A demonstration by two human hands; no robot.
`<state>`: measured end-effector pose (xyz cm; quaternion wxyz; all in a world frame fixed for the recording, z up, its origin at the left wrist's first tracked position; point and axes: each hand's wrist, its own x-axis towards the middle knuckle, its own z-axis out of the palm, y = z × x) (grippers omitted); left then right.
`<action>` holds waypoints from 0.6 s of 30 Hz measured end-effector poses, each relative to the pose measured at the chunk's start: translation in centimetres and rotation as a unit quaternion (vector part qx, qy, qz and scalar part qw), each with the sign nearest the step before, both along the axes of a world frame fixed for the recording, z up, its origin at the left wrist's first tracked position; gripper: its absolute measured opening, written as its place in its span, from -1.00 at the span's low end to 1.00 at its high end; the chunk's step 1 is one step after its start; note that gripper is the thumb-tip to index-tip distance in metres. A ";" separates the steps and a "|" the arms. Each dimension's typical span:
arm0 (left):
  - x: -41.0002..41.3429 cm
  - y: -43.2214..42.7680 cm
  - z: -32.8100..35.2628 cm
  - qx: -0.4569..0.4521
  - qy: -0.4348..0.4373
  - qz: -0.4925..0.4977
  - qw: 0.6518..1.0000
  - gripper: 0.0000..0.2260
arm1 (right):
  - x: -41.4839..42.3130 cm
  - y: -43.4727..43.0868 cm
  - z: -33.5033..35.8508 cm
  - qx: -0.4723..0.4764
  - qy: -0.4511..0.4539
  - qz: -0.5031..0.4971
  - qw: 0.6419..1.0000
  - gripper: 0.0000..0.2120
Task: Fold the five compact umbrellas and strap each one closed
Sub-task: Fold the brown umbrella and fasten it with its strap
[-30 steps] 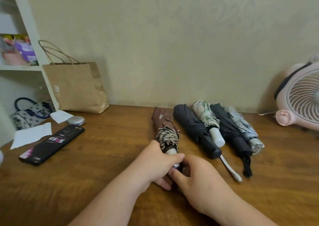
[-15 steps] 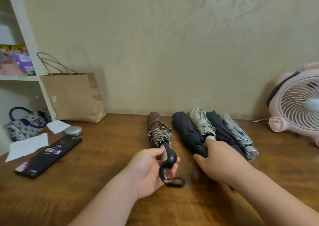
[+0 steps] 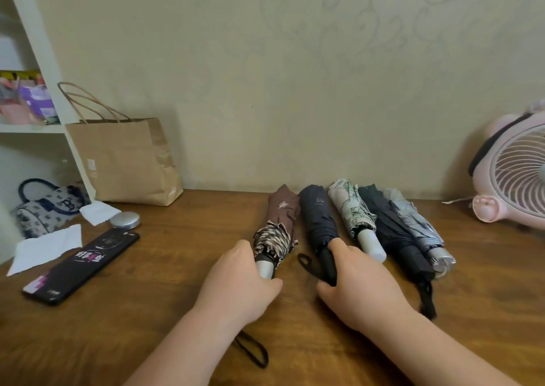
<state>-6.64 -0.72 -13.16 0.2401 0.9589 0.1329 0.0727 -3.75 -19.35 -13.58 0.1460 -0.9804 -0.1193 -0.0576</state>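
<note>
**Both hands at the umbrella handles.** Your left hand (image 3: 239,282) is curled round the silver handle of the brown umbrella (image 3: 281,217), which lies folded on the desk (image 3: 177,297) with its tip pointing away from you. Your right hand (image 3: 356,285) grips the black handle of the navy umbrella (image 3: 318,217), just beside the brown one. A black wrist loop (image 3: 306,263) lies between your two hands. Right of your right hand, three more folded umbrellas lie packed side by side: the floral umbrella (image 3: 352,211), the black umbrella (image 3: 392,229) and the grey umbrella (image 3: 415,223). Whether any strap is fastened cannot be told. Well left of your left hand lie a phone (image 3: 82,263) and a paper bag (image 3: 126,161). Far to the right of your right hand stands a pink fan (image 3: 513,173).
</note>
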 end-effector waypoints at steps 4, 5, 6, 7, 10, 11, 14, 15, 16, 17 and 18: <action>-0.3 -1.9 -0.4 -0.050 -0.049 -0.052 0.996 -0.59 | -0.3 0.9 -0.1 -0.021 -0.032 0.051 0.998 -0.63; -0.3 -2.3 -0.6 -0.062 -0.054 -0.072 0.994 -0.58 | -0.3 1.0 -0.1 -0.028 -0.040 0.058 0.997 -0.65; -0.3 -2.5 -0.8 -0.075 -0.051 -0.090 0.992 -0.56 | -0.2 1.0 -0.1 -0.035 -0.048 0.062 0.996 -0.67; -0.2 -2.4 -0.9 -0.091 -0.037 -0.106 0.989 -0.53 | -0.1 0.8 -0.1 -0.040 -0.052 0.065 0.996 -0.68; -0.1 -1.6 -0.8 -0.133 0.008 -0.140 0.981 -0.50 | -0.1 -0.4 -0.5 -0.020 -0.044 0.070 0.996 -0.61; 0.0 -1.3 -0.8 -0.132 0.010 -0.146 0.980 -0.52 | -0.1 -0.8 -0.6 -0.002 -0.042 0.074 0.996 -0.59; 0.6 -0.4 -1.0 -0.109 -0.034 -0.139 0.984 -0.60 | 0.0 -1.2 -1.2 0.045 -0.041 0.082 0.995 -0.60; 0.9 -0.3 -1.1 -0.109 -0.048 -0.136 0.984 -0.63 | 0.1 -1.2 -1.4 0.055 -0.039 0.085 0.994 -0.60; 1.2 -0.3 -1.3 -0.111 -0.056 -0.137 0.983 -0.64 | 0.3 -1.1 -1.5 0.060 -0.035 0.089 0.994 -0.59; 1.4 -0.4 -1.4 -0.113 -0.058 -0.141 0.982 -0.63 | 0.4 -1.0 -1.7 0.061 -0.035 0.097 0.993 -0.56; 1.6 -0.5 -1.7 -0.109 -0.055 -0.148 0.981 -0.60 | 0.7 -0.9 -1.9 0.057 -0.036 0.106 0.992 -0.52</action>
